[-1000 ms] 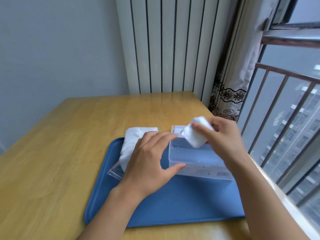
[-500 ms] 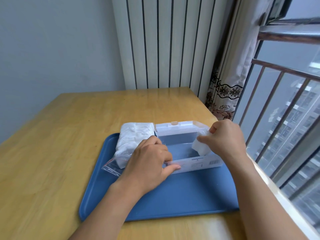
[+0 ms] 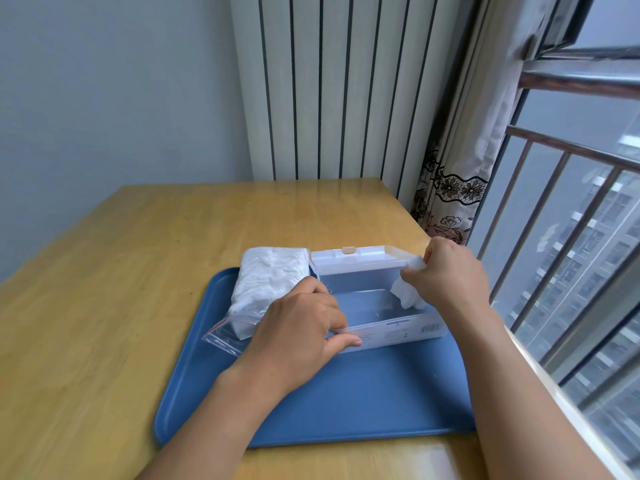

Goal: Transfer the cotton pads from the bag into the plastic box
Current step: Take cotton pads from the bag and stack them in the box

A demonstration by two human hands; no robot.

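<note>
A clear plastic box (image 3: 398,332) with its lid folded back stands on a blue tray (image 3: 346,403). My left hand (image 3: 301,330) grips the box's near left corner, thumb on the front wall. My right hand (image 3: 450,275) pinches a small stack of white cotton pads (image 3: 405,292) and holds it down inside the box's right end. A clear zip bag (image 3: 266,282) full of white cotton pads lies on the tray's left side, just left of the box, its open mouth towards me.
The tray sits on a wooden table (image 3: 138,271). A white radiator (image 3: 329,88) stands against the wall behind. A patterned curtain (image 3: 453,188) and a railed window (image 3: 571,237) run along the right, close to the table's edge.
My right hand has lowered the stack of cotton pads from above the box into its right end. My left hand has moved from above the bag and closed on the box's corner.
</note>
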